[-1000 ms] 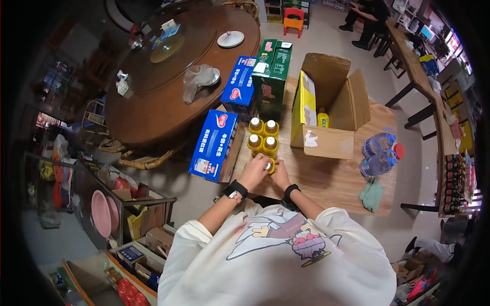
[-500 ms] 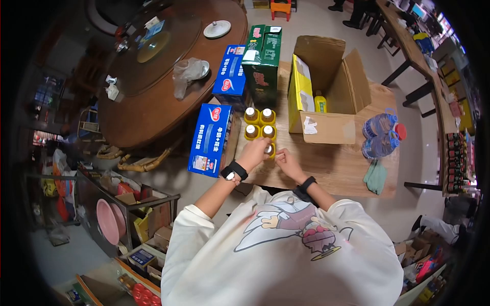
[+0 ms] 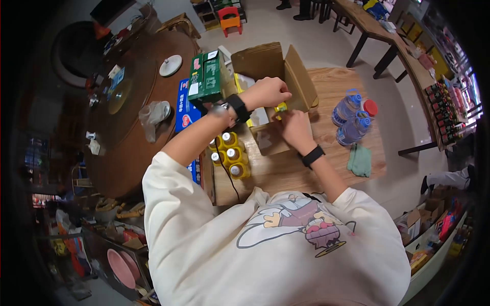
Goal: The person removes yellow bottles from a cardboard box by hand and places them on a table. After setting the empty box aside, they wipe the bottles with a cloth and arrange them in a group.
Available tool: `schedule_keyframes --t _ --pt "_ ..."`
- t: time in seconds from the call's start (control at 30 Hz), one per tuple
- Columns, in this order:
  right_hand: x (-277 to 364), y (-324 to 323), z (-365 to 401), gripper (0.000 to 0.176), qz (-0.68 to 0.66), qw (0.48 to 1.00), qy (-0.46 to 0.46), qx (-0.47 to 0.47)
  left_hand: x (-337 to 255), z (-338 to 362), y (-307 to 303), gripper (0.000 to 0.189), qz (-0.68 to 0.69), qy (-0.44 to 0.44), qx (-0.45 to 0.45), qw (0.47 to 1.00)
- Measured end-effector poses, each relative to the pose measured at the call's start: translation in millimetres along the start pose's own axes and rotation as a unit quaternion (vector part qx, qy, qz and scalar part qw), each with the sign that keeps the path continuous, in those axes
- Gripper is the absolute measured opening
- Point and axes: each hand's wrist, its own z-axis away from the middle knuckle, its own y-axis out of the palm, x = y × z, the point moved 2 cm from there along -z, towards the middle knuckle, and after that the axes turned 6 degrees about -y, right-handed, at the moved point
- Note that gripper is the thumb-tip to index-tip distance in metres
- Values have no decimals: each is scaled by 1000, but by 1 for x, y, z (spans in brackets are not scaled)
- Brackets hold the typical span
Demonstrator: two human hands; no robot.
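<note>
My left hand [image 3: 268, 93] is over the open cardboard box [image 3: 265, 58], its fingers curled; anything inside them is hidden. At the box's near side, my right hand [image 3: 298, 128] has bent fingers close to a yellow bottle [image 3: 280, 107], and what they hold does not show. That bottle is inside the box, between my two hands and mostly covered by them. Several yellow bottles with white caps [image 3: 232, 154] stand grouped on the wooden table [image 3: 326, 163], below my left forearm.
A green carton [image 3: 206, 79] and a blue carton [image 3: 182, 104] stand left of the box. Large water bottles [image 3: 352, 125] and a green cloth [image 3: 360, 160] are on the right. A dark cord [image 3: 227, 171] hangs by the bottles. A round table [image 3: 132, 137] lies left.
Both hands have left the grouped yellow bottles and moved up to the open box. The camera view has shifted, and my left forearm now crosses above the bottles.
</note>
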Motion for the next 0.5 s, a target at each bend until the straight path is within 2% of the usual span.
schedule_keyframes --t 0.07,0.1,0.2,0.23,0.33,0.43,0.5 --pt "-8 29 15 14 91 993 -47 -59 30 -55 29 31 -30 -82 61 994" --pt "-8 33 22 15 84 988 -55 -117 39 -71 39 32 -40 -138 86 986" --pt "-10 40 31 14 68 983 -54 -159 84 -135 85 34 -89 -288 146 942" --pt "-13 43 29 14 67 983 -56 -160 115 -163 112 31 -117 -220 195 949" --pt "-16 52 29 13 67 980 -49 -183 143 -184 153 25 79 -333 71 937" --pt "-23 57 25 14 55 976 -52 -206 225 -218 236 26 213 -365 107 900" --pt "-23 56 26 16 62 978 -60 -190 257 -229 274 27 280 -372 139 874"
